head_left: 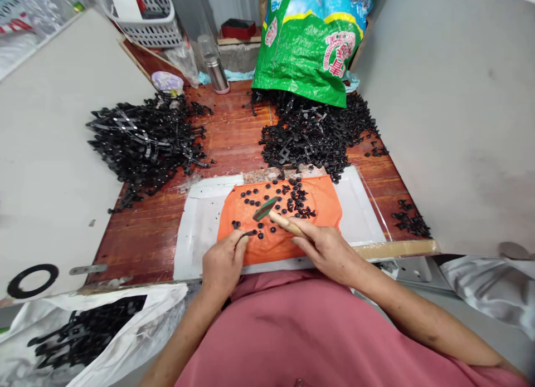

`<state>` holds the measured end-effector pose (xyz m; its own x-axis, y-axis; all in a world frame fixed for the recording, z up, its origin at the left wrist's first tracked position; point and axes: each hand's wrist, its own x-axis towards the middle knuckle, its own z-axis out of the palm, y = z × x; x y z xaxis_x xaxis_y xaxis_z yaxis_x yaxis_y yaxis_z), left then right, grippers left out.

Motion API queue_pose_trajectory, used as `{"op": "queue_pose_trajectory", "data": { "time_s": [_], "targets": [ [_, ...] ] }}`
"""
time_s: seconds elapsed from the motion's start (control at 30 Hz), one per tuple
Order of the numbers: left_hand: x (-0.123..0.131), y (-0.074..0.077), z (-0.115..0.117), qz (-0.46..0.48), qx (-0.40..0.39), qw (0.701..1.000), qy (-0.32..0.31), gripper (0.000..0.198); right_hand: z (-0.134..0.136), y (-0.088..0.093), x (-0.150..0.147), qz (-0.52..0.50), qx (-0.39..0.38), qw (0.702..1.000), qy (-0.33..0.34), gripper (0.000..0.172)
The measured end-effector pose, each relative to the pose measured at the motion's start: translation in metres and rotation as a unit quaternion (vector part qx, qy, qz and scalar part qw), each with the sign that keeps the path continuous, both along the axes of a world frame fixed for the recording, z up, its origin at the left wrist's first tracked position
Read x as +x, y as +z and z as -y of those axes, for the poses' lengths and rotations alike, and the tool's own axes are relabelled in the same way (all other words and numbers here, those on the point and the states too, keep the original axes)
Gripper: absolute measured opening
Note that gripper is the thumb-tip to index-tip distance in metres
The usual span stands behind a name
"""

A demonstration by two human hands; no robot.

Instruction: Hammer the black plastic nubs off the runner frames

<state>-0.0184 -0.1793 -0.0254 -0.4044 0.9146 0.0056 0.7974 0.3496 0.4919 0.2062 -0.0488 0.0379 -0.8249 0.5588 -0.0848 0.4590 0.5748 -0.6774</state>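
My right hand (pixel 324 245) is closed around the pale wooden handle of a small hammer (pixel 288 224). Its dark green head hangs over an orange cloth (pixel 328 200). My left hand (pixel 223 259) pinches a thin black plastic strip (pixel 247 234) at the cloth's near left side. Several small black plastic pieces (pixel 297 200) with round heads lie scattered across the cloth, thickest toward its right. Part of the strip is hidden in my left fingers.
Heaps of black plastic parts lie at the left (pixel 146 136) and right (pixel 313 133) of the wooden tabletop (pixel 234 131). Behind are a green bag (pixel 301 58), a metal flask (pixel 216 74) and a white basket (pixel 152 30). A white sack (pixel 167 298) with black parts hangs front left.
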Motion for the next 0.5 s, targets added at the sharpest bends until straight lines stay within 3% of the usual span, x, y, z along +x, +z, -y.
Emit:
{"op": "queue_pose_trajectory", "data": {
  "time_s": [0.13, 0.33, 0.5],
  "targets": [
    [-0.011, 0.005, 0.008, 0.103, 0.04, 0.993, 0.05, 0.034, 0.001, -0.007, -0.032, 0.03, 0.081, 0.996, -0.003, 0.019],
    [-0.029, 0.014, 0.041, 0.177, 0.04, 0.979, 0.096, 0.039, 0.005, -0.021, -0.075, 0.155, 0.209, 0.959, 0.109, 0.023],
    [-0.041, 0.005, 0.065, 0.219, 0.048, 0.966, 0.13, 0.038, 0.006, -0.015, -0.087, 0.172, 0.215, 0.955, 0.112, 0.025]
  ]
}}
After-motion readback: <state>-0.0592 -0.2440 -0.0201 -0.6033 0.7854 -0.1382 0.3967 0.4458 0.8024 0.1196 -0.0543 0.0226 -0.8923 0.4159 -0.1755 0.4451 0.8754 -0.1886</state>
